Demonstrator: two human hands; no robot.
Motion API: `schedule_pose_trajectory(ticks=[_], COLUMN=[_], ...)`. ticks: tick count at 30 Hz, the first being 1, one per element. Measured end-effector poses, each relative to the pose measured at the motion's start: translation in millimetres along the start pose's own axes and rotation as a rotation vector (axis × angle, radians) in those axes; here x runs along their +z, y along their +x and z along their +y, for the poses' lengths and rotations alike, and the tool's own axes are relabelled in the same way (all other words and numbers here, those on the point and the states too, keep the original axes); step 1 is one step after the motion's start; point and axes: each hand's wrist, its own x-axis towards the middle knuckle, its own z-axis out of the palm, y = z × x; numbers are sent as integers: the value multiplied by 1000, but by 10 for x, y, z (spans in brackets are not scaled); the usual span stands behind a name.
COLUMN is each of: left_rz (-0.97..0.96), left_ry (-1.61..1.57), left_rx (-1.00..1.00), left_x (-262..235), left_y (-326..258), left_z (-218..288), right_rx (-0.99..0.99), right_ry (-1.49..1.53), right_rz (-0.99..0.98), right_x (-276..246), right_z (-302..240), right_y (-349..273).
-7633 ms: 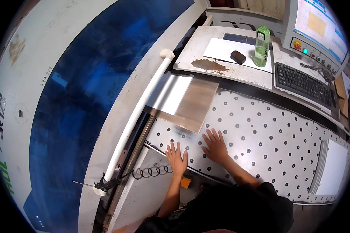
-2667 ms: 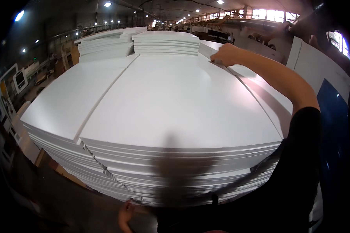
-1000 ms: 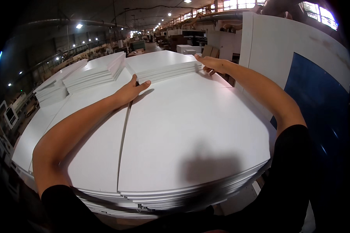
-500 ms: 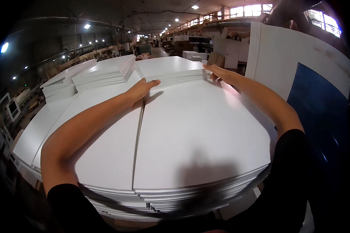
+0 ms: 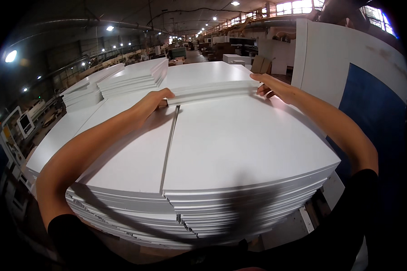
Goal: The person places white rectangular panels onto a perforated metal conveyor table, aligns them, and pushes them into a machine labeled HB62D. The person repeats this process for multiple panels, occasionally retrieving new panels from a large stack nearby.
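Observation:
A short stack of white panels lies on the far part of a wide, tall stack of larger white boards. My left hand is closed at the near left corner of the short stack, thumb on top and the other fingers mostly hidden below. At its near right corner, my right hand grips the edge, thumb above and fingers curled at the side. The near edge between my hands is slightly blurred, so I cannot tell how many panels they hold.
More white panel stacks stand at the far left on neighbouring boards. A tall white panel with a blue section rises close on the right. Beyond stretches a workshop with an aisle and cardboard-brown sheets.
My hands have spread slightly apart and now grip the corners of the short stack, the right one with fingers curled in. The view has shifted, showing more of the boards' near side.

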Motion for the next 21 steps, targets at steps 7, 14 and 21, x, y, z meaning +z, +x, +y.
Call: schedule_pose_trajectory(ticks=[7, 14, 21], left_rz=[-77, -235, -328], left_ry=[276, 323, 636], left_rx=[126, 371, 587], left_x=[-200, -82, -371], left_y=[-651, -1548, -2406], left_z=[-110, -316, -441], right_rx=[-90, -109, -147], right_ry=[-34, -47, -217], right_rz=[27, 227, 528], right_x=[-50, 222, 581], right_z=[-196, -287, -565], right_y=[-951, -2054, -3212])
